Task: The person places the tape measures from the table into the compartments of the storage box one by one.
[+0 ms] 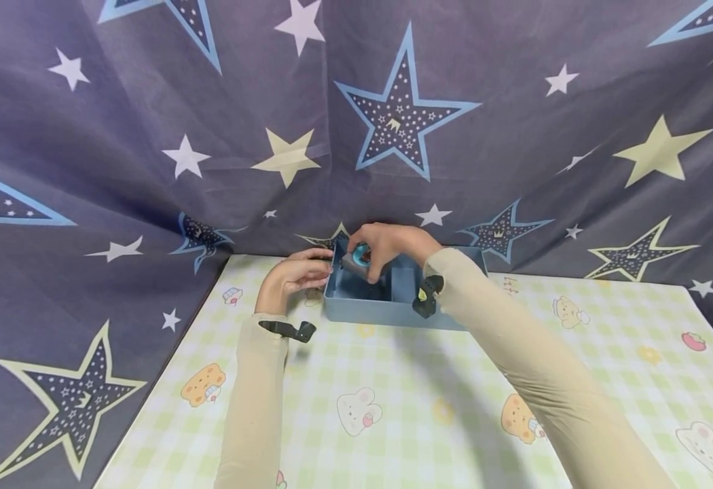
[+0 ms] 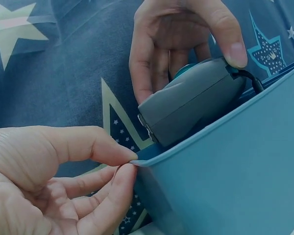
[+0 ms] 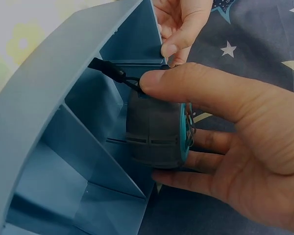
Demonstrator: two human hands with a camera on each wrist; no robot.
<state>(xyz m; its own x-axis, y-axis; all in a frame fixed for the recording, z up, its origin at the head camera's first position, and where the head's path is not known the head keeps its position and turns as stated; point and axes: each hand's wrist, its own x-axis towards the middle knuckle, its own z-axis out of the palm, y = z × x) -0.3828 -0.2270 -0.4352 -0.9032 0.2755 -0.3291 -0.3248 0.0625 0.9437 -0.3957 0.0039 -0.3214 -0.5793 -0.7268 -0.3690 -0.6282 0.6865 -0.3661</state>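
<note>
Seemingly a tape measure (image 3: 154, 129), between right thumb (image 3: 186, 87) and fingers (image 3: 203, 160), over box (image 1: 387, 314)

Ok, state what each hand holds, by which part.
Right hand: tape measure, by its edge, thumb beside the strap. Left hand: box, pinched at its upper corner.

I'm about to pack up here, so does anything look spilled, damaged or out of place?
Nothing stands out. The blue box sits upright on the table with no visible spill or damage. The right hand holds the tape measure at the box's left end, and the left hand pinches the box's rim.
</note>
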